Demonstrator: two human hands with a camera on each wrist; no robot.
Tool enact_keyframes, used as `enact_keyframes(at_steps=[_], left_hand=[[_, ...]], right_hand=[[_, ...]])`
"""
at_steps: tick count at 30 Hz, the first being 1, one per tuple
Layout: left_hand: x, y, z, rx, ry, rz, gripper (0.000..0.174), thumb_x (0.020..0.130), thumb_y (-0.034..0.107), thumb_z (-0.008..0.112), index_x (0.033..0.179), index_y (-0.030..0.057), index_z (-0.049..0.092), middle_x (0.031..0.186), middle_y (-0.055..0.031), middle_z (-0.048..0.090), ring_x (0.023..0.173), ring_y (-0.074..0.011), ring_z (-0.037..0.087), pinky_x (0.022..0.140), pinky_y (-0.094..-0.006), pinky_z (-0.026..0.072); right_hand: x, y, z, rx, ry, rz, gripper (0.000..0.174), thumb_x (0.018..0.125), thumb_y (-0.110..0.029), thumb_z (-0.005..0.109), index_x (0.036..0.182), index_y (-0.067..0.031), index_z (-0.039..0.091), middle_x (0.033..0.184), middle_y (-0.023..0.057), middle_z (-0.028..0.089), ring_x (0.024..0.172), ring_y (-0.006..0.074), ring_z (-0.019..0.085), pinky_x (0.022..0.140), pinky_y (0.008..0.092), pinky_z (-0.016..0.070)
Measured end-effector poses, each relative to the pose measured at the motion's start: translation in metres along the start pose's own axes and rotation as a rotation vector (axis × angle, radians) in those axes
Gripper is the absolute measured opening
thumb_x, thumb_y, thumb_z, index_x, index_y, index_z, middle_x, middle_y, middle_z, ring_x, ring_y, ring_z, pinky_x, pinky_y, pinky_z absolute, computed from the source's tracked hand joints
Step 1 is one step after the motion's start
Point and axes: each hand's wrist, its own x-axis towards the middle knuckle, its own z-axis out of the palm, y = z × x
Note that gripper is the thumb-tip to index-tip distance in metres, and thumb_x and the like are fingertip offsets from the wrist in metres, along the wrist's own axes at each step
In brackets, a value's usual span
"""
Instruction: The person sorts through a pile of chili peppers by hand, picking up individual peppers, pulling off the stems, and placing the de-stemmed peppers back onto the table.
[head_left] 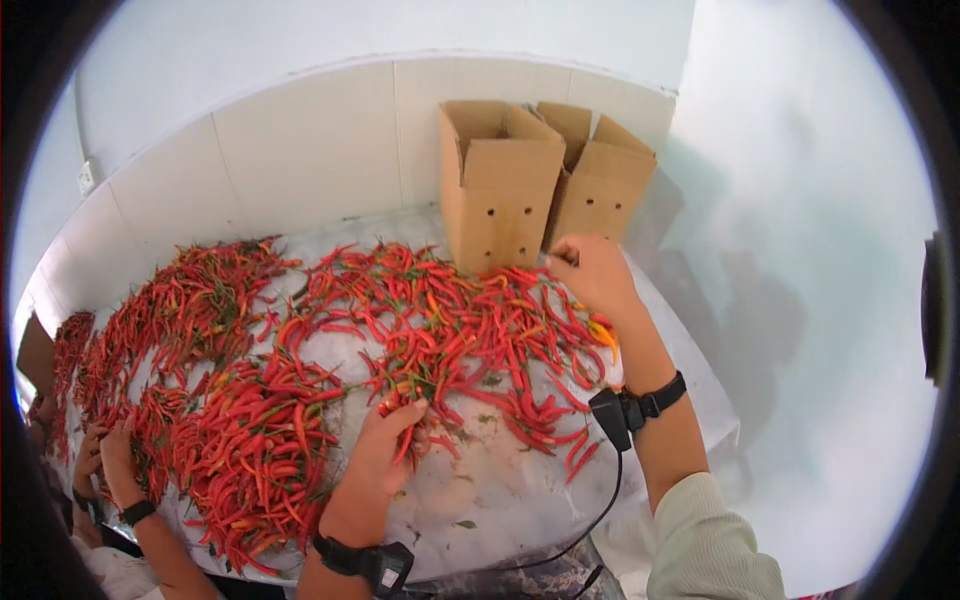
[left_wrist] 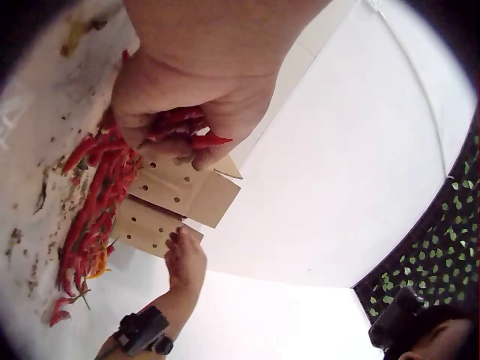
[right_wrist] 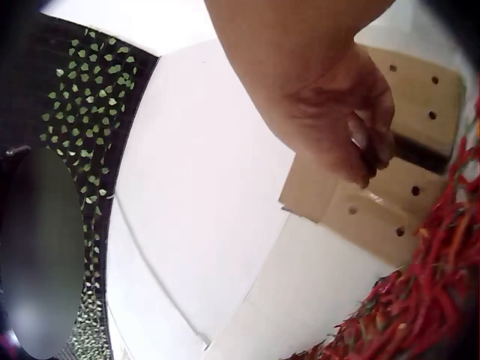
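Red chillies (head_left: 450,330) lie spread in heaps over a white sheet (head_left: 500,490) on a table. My left hand (head_left: 395,425) is down at the near edge of the middle heap, its fingers curled round a small bunch of red chillies (left_wrist: 184,131). My right hand (head_left: 585,265) is raised at the far right of the heap, just in front of two open cardboard boxes (head_left: 500,180). In the right wrist view its fingers (right_wrist: 367,150) are curled and seem to pinch a small dark piece against the thumb; what it is stays unclear.
The boxes (right_wrist: 405,195) stand against the tiled wall, each with round holes in its side. Another person's hands (head_left: 105,455) work in the chillies at the near left. A white wall lies to the right of the table edge (head_left: 715,400).
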Motion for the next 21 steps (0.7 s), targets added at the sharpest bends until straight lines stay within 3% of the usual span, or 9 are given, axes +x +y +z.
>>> enact_keyframes(at_steps=[4, 7, 10, 13, 19, 21], left_hand=[[0.001, -0.005, 0.002, -0.004, 0.028, -0.046, 0.01, 0.084, 0.009, 0.062, 0.09, 0.0095, 0.054, 0.069, 0.0013, 0.051, 0.053, -0.007, 0.046, 0.043, -0.0215, 0.0333], [0.004, -0.006, -0.003, -0.014, -0.013, -0.062, 0.013, 0.084, 0.009, 0.063, 0.093, 0.0098, 0.053, 0.067, 0.0021, 0.05, 0.051, -0.0059, 0.044, 0.043, -0.0214, 0.0326], [0.004, -0.003, -0.004, 0.014, 0.028, -0.076, 0.011, 0.083, 0.008, 0.062, 0.09, 0.0091, 0.054, 0.068, 0.0004, 0.048, 0.052, -0.0084, 0.044, 0.042, -0.0223, 0.0346], [0.005, -0.006, -0.002, 0.026, 0.043, -0.097, 0.013, 0.083, 0.009, 0.063, 0.093, 0.0093, 0.054, 0.068, 0.0007, 0.048, 0.052, -0.0076, 0.043, 0.042, -0.0214, 0.0338], [0.006, -0.012, 0.003, 0.143, 0.036, -0.048, 0.015, 0.083, 0.01, 0.064, 0.094, 0.0087, 0.053, 0.066, 0.0014, 0.051, 0.05, -0.0057, 0.044, 0.042, -0.0207, 0.0328], [0.005, -0.009, 0.005, 0.125, 0.064, -0.073, 0.015, 0.083, 0.009, 0.064, 0.093, 0.0086, 0.053, 0.068, 0.0017, 0.051, 0.049, -0.0057, 0.043, 0.042, -0.0206, 0.0328]], right_hand=[[-0.046, 0.023, 0.002, -0.125, -0.221, 0.148, 0.028, 0.077, -0.033, 0.066, 0.08, -0.0054, 0.067, 0.076, 0.013, 0.065, 0.075, 0.0316, 0.062, 0.066, 0.041, 0.0483], [-0.064, 0.022, -0.004, -0.233, -0.248, 0.17, 0.027, 0.076, -0.034, 0.066, 0.077, -0.007, 0.067, 0.074, 0.0121, 0.065, 0.074, 0.031, 0.062, 0.065, 0.0409, 0.0484], [-0.079, 0.03, -0.003, -0.274, -0.447, 0.175, 0.03, 0.073, -0.034, 0.071, 0.074, -0.0048, 0.065, 0.072, 0.0122, 0.065, 0.069, 0.0292, 0.062, 0.061, 0.0398, 0.0464], [-0.089, 0.049, 0.008, -0.305, -0.538, 0.035, 0.029, 0.071, -0.032, 0.073, 0.073, -0.0042, 0.064, 0.072, 0.0123, 0.064, 0.071, 0.0294, 0.062, 0.062, 0.0405, 0.0468], [-0.092, 0.045, 0.026, -0.165, -0.436, -0.099, 0.019, 0.071, -0.021, 0.071, 0.076, -0.0039, 0.064, 0.069, 0.0115, 0.064, 0.069, 0.0278, 0.062, 0.061, 0.039, 0.0472], [-0.091, 0.032, 0.025, 0.034, -0.487, -0.066, 0.016, 0.072, -0.018, 0.07, 0.077, -0.0043, 0.065, 0.069, 0.011, 0.063, 0.067, 0.0268, 0.062, 0.06, 0.0373, 0.0468]])
